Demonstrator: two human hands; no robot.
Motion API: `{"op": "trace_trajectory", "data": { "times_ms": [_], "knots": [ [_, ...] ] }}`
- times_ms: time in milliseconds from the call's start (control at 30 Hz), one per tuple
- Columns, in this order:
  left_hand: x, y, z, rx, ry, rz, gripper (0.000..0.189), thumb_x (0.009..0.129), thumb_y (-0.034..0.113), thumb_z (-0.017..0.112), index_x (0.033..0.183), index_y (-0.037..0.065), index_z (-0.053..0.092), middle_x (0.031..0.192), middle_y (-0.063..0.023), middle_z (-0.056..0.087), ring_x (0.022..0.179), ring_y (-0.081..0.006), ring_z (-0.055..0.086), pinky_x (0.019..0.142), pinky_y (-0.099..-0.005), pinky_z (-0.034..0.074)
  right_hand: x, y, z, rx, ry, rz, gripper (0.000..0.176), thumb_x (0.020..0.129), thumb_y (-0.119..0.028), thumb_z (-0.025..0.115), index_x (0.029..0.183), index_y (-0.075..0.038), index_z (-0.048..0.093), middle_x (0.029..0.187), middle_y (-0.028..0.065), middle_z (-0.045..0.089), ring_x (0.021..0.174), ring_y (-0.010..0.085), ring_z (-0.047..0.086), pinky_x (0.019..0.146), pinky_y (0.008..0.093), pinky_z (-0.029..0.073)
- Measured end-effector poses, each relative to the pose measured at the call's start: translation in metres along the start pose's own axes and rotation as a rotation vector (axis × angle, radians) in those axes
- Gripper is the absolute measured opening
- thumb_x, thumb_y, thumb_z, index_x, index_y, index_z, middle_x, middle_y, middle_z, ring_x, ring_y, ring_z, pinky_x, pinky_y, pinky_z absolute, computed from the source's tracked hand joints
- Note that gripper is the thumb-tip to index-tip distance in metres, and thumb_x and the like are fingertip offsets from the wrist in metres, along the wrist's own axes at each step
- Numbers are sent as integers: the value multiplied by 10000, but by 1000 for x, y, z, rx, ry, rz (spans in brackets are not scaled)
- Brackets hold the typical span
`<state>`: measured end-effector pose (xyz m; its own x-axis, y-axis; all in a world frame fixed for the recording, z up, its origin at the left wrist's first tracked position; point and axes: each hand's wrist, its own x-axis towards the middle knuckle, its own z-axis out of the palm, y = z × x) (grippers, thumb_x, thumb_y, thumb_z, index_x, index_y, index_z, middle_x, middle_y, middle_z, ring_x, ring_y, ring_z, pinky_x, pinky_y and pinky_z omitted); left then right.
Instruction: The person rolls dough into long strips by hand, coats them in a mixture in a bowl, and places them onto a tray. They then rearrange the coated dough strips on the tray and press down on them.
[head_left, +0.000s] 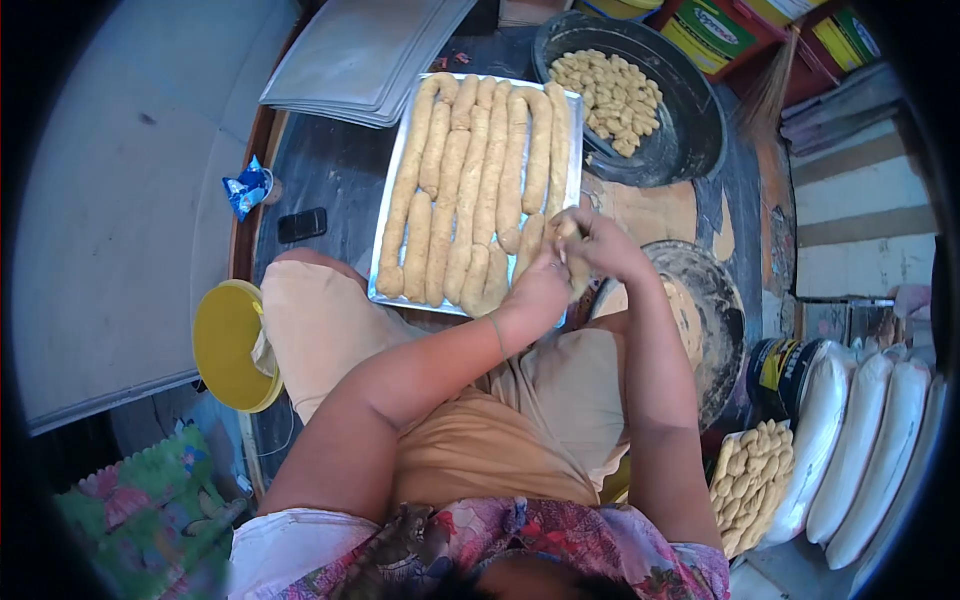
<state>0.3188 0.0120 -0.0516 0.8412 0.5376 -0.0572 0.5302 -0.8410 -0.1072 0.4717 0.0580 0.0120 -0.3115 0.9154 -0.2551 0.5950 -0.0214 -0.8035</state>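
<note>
A metal tray [392, 205] lies in front of my knees, filled with several long ropes of pale dough [487, 170] laid side by side. Both my hands meet at the tray's near right corner. My left hand [540, 283] and my right hand [592, 243] are closed together around a piece of dough [572, 232], fingers pressed on it. I sit with my knees bent, in tan trousers.
A dark round pan [690, 130] with several small dough pieces stands behind the tray. A second dark pan [715, 320] sits at my right. Stacked empty trays [350, 55] lie far left, a phone [302, 224] and blue wrapper [247, 187] left, white sacks [860, 440] right.
</note>
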Motion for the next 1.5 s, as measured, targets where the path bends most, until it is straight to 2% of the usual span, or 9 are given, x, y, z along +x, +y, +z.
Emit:
{"op": "trace_trajectory", "data": {
  "times_ms": [100, 300, 400, 500, 600, 800, 1100, 1233, 1500],
  "knots": [
    [-20, -6, -27, -149, 103, -94, 300, 801, 207, 577, 1027, 13, 614, 1160, -132, 563, 1298, -347, 360, 1054, -594, 198, 10, 38, -1, 42, 175, 145, 406, 745, -194, 724, 1089, -21, 594, 1005, 173, 606, 975, 281, 589, 858, 356, 463],
    [-52, -1, -24, -492, 72, -143, 413, 769, 312, 657, 1089, 71, 557, 1275, -143, 476, 1328, -350, 310, 1035, -615, 202, 11, 19, 14, 257, 92, 402, 620, 693, -210, 767, 1191, 34, 491, 1004, 184, 612, 963, 296, 613, 811, 371, 506],
    [-63, -2, -24, -469, 122, -161, 452, 781, 336, 647, 1137, 77, 543, 1309, -140, 457, 1332, -344, 308, 1035, -609, 207, 30, 43, 28, -288, 168, 219, 698, 676, -191, 780, 1238, 33, 432, 1028, 224, 615, 918, 310, 637, 697, 377, 539],
    [-74, 2, -29, -479, 175, -205, 552, 804, 364, 624, 1265, 94, 484, 1365, -114, 425, 1335, -318, 312, 1047, -601, 200, 30, 51, 37, -331, 221, 67, 704, 665, -146, 784, 1239, 38, 420, 1033, 253, 614, 860, 320, 651, 617, 375, 539],
    [-78, -2, 3, -204, 144, -186, 627, 835, 393, 578, 1366, 110, 404, 1422, -89, 382, 1340, -280, 315, 1067, -583, 187, 28, 42, 29, 45, -26, 263, 750, 674, -94, 773, 1281, 28, 351, 1029, 220, 562, 732, 278, 646, 506, 350, 547],
    [-68, -17, 10, -24, 156, -199, 663, 861, 429, 529, 1412, 113, 339, 1470, -70, 326, 1358, -237, 298, 1097, -563, 142, 20, 24, 21, 230, -46, 339, 790, 692, -94, 767, 1317, 38, 302, 1025, 217, 558, 649, 247, 640, 468, 327, 535],
    [-66, -17, -14, -315, 227, -205, 801, 819, 585, 506, 1427, 101, 313, 1468, -148, 307, 1364, -319, 274, 1100, -571, 97, 12, 9, 23, 489, -47, 410, 765, 731, -185, 730, 1337, 32, 318, 1077, 230, 583, 950, 320, 611, 683, 402, 541],
    [-61, -11, -15, -340, 181, -54, 712, 827, 553, 522, 1364, 99, 411, 1447, -173, 328, 1355, -323, 288, 1098, -563, 127, 42, 43, 20, -208, 188, 265, 691, 763, -328, 685, 1305, 23, 438, 1198, 276, 538, 1106, 396, 529, 991, 375, 388],
    [-60, -15, -17, -477, 136, -105, 561, 841, 437, 568, 1261, 70, 509, 1416, -152, 379, 1326, -340, 326, 1099, -534, 166, 78, 42, 26, -128, 580, 147, 819, 820, -483, 574, 1404, 12, 283, 1443, 197, 315, 1334, 341, 300, 1102, 444, 210]
  ]
}}
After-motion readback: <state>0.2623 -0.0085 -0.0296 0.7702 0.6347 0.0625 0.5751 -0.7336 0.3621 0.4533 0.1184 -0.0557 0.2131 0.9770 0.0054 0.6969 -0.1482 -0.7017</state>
